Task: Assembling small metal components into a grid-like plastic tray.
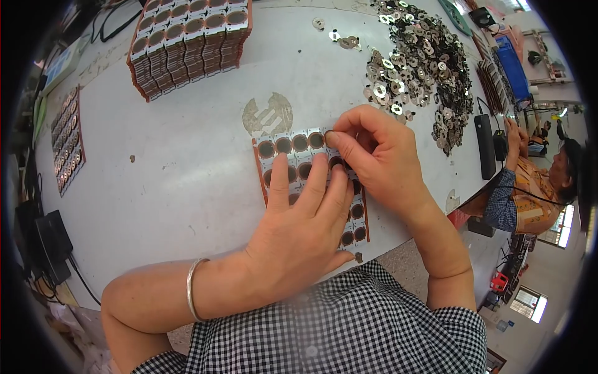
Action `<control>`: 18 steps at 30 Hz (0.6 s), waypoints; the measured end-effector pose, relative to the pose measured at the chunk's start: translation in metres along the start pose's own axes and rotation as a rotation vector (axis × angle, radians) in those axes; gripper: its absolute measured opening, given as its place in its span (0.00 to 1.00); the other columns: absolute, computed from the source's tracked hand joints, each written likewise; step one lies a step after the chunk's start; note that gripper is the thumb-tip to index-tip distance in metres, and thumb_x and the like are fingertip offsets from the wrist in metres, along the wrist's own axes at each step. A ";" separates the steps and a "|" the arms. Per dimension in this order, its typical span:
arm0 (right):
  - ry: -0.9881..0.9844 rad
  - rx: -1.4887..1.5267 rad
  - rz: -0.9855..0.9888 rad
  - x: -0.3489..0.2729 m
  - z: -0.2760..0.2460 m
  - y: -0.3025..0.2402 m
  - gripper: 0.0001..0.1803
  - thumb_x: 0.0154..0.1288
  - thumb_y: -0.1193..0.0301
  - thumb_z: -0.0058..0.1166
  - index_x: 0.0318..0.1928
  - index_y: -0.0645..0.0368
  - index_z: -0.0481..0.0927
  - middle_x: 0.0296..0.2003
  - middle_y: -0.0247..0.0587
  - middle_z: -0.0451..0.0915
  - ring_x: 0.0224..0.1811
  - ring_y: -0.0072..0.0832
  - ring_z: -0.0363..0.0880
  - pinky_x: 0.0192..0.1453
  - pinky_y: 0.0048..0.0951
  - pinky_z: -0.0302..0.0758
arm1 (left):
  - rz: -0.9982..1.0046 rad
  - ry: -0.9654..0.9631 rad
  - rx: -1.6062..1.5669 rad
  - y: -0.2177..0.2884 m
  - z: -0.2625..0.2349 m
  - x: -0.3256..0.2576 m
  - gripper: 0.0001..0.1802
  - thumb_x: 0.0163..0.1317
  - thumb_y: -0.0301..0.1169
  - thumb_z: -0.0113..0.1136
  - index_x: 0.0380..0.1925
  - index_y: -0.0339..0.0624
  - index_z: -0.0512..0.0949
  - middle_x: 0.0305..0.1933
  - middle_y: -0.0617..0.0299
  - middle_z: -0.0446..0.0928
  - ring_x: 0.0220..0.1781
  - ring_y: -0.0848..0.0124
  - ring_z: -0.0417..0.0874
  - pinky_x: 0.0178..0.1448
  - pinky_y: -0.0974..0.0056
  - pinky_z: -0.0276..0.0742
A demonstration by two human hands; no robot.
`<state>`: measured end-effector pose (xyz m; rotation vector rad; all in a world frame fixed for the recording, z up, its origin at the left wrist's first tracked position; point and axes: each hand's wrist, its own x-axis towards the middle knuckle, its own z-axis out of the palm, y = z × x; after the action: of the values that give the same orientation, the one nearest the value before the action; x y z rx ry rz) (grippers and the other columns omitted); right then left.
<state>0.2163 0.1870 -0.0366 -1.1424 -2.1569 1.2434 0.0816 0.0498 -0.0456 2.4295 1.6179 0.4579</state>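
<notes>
Grey and scuffed, the workshop worktop (187, 187) carries a flat brown card tray of round sockets framed in white squares (280, 146), lying at its near edge just ahead of the person's checked shirt. The left hand (299, 230) lies flat on the tray, fingers spread and pressing it down, gripping nothing. The right hand (380, 156) has its fingers pinched nearly closed at the tray's 1 o'clock corner, apparently on a small thin metal ring (329, 134), though that is mostly hidden. Such a ring looks light, stiff and slippery, best taken by its rim between fingertips; the tray seems thin and somewhat bendy, better steadied under a flat palm than lifted by a corner. At 1 o'clock lies a loose heap of silvery metal rings (423, 62); at 11 o'clock, a stack of filled brown trays (187, 43).
</notes>
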 end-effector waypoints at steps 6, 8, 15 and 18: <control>0.107 -0.247 -0.265 -0.001 0.000 0.013 0.06 0.65 0.78 0.68 0.41 0.63 0.86 0.34 0.33 0.81 0.30 0.17 0.77 0.33 0.20 0.73 | -0.003 -0.011 0.008 0.002 0.000 -0.001 0.52 0.47 0.64 0.69 0.63 0.34 0.78 0.68 0.46 0.71 0.74 0.46 0.67 0.75 0.23 0.51; 0.135 -0.242 -0.259 -0.006 0.001 0.011 0.08 0.62 0.78 0.69 0.43 0.61 0.88 0.36 0.37 0.80 0.32 0.23 0.78 0.35 0.23 0.74 | -0.020 -0.012 0.014 0.004 0.000 -0.001 0.51 0.46 0.64 0.69 0.64 0.36 0.78 0.70 0.48 0.70 0.75 0.43 0.65 0.74 0.20 0.50; 0.214 -0.303 -0.351 -0.009 0.005 0.014 0.10 0.57 0.74 0.71 0.41 0.58 0.88 0.33 0.36 0.81 0.34 0.33 0.80 0.35 0.33 0.77 | -0.062 -0.029 0.043 0.005 -0.003 -0.002 0.50 0.46 0.64 0.70 0.64 0.40 0.79 0.72 0.50 0.68 0.76 0.38 0.60 0.70 0.15 0.50; 0.192 -0.276 -0.333 -0.009 0.002 0.014 0.12 0.58 0.79 0.70 0.45 0.62 0.88 0.35 0.40 0.82 0.34 0.29 0.80 0.36 0.27 0.76 | -0.027 -0.041 0.045 0.002 -0.005 0.001 0.50 0.47 0.64 0.70 0.63 0.39 0.79 0.73 0.48 0.67 0.76 0.36 0.60 0.71 0.19 0.52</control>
<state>0.2259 0.1824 -0.0492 -0.9080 -2.2977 0.6816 0.0825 0.0502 -0.0402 2.4295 1.6586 0.3693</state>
